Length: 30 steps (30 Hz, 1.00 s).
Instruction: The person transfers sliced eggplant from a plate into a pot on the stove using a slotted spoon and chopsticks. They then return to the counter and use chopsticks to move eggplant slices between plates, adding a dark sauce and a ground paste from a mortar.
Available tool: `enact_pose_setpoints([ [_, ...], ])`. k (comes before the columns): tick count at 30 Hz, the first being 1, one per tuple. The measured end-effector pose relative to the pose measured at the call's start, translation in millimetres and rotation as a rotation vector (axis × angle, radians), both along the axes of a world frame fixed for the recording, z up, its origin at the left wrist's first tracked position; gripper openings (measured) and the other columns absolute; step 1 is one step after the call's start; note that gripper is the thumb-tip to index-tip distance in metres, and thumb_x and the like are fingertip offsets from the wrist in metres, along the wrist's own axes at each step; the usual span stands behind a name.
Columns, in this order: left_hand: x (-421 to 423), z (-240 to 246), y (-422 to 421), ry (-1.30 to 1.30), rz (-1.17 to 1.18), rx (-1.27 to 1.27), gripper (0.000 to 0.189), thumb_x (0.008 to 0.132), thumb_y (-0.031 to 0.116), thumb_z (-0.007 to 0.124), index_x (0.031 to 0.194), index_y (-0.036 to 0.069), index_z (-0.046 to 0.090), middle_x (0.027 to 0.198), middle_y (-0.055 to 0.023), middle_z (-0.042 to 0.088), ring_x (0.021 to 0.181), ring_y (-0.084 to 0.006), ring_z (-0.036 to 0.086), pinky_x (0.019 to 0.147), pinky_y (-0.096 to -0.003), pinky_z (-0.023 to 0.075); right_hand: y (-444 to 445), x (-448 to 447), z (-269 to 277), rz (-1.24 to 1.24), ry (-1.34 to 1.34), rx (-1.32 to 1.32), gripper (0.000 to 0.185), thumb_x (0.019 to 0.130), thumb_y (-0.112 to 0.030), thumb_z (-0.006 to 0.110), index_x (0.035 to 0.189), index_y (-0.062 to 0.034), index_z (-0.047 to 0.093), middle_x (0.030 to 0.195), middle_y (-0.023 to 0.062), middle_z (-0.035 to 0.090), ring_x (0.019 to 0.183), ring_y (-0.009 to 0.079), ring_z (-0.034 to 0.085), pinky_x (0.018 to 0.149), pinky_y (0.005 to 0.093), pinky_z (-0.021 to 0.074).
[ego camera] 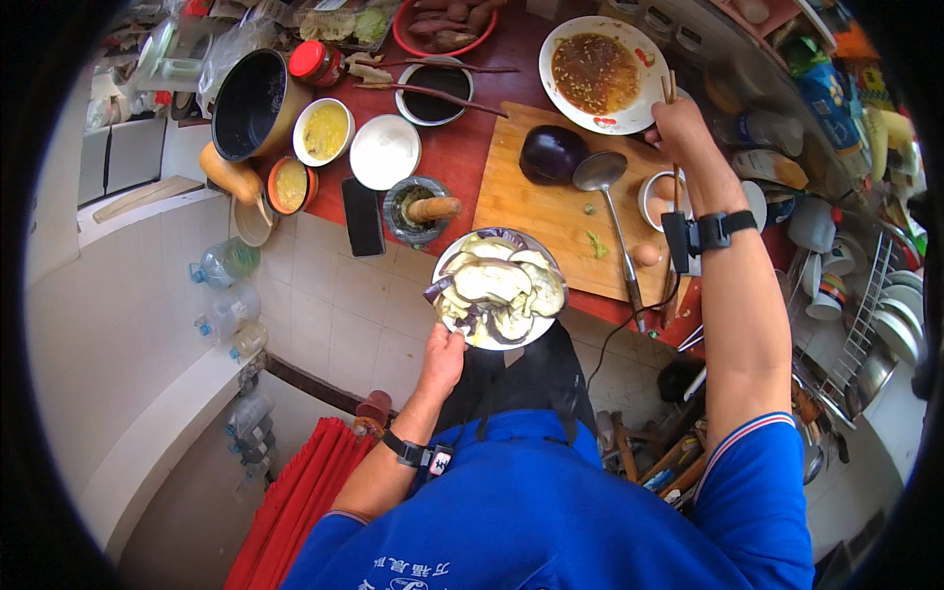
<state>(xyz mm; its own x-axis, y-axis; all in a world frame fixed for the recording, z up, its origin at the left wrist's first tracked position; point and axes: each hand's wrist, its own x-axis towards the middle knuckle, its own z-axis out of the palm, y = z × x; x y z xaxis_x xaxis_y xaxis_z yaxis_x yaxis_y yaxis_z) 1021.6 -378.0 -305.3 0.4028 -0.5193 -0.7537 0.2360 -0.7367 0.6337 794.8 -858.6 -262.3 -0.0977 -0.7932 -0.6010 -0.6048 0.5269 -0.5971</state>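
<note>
My left hand [443, 361] grips the near rim of a white plate [542, 333] heaped with pale, purple-skinned eggplant slices [493, 283]. The plate is in front of my body, by the table's near edge. My right hand [677, 127] is closed around wooden chopsticks [668, 87] at the right edge of a patterned white plate [554, 46]. Brown sauce [596, 72] with light bits fills the middle of that plate. Whether my fingers also touch its rim is hard to tell. Left of this hand, a whole eggplant [553, 154] and a metal ladle [600, 171] lie on the wooden cutting board [509, 199].
A stone mortar [398, 230] with its pestle [435, 209] and a phone [362, 217] sit at the table edge. Eggs [647, 255] and a small bowl [649, 210] are at right. Bowls, a dark pot [249, 105] and a butternut squash [229, 174] stand left; a dish rack [859, 317] is far right.
</note>
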Motion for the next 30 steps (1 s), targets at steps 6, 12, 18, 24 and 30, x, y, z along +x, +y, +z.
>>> enact_pose_setpoints([
  [6, -11, 23, 15, 0.082, 0.112, -0.034, 0.017, 0.099, 0.010, 0.050, 0.113, 0.003, 0.059, 0.095, -0.0020, 0.063, 0.075, -0.0097, 0.055, 0.068, -0.0276, 0.0480, 55, -38, 67, 0.154, 0.003, -0.041, 0.027, 0.090, -0.008, 0.052, 0.111, 0.0052, 0.063, 0.069, 0.0117, 0.067, 0.053, 0.0199, 0.065, 0.049, 0.0354, 0.0513],
  [12, -17, 48, 37, 0.130, 0.183, -0.045, 0.023, 0.100, 0.008, 0.048, 0.120, 0.006, 0.057, 0.105, -0.0001, 0.064, 0.080, -0.0071, 0.053, 0.070, -0.0246, 0.0450, 121, -52, 71, 0.200, -0.084, -0.017, 0.025, 0.090, -0.004, 0.050, 0.109, 0.0048, 0.064, 0.075, 0.0123, 0.069, 0.052, 0.0194, 0.064, 0.048, 0.0355, 0.0521],
  [18, -13, 60, 71, 0.104, 0.181, -0.051, 0.029, 0.100, 0.008, 0.045, 0.128, 0.007, 0.054, 0.118, -0.0009, 0.061, 0.093, -0.0081, 0.055, 0.076, -0.0249, 0.0455, 184, -61, 23, 0.248, -0.121, 0.064, 0.018, 0.093, -0.007, 0.051, 0.102, 0.0027, 0.063, 0.073, 0.0132, 0.067, 0.054, 0.0212, 0.065, 0.050, 0.0365, 0.0531],
  [24, -4, 82, 87, 0.064, 0.233, 0.016, 0.032, 0.100, 0.006, 0.044, 0.130, 0.006, 0.053, 0.115, -0.0009, 0.062, 0.089, -0.0080, 0.054, 0.075, -0.0244, 0.0447, 246, -47, -60, 0.292, -0.033, 0.080, 0.019, 0.093, -0.011, 0.057, 0.104, 0.0007, 0.066, 0.078, 0.0186, 0.071, 0.063, 0.0262, 0.072, 0.058, 0.0409, 0.0576],
  [30, 15, 73, 88, -0.016, 0.111, 0.023, 0.028, 0.100, 0.009, 0.046, 0.126, 0.005, 0.055, 0.108, -0.0008, 0.063, 0.081, -0.0073, 0.051, 0.071, -0.0242, 0.0432, 261, -27, -81, 0.198, -0.070, 0.192, 0.024, 0.092, -0.009, 0.054, 0.108, 0.0052, 0.063, 0.074, 0.0188, 0.072, 0.059, 0.0274, 0.072, 0.059, 0.0412, 0.0584],
])
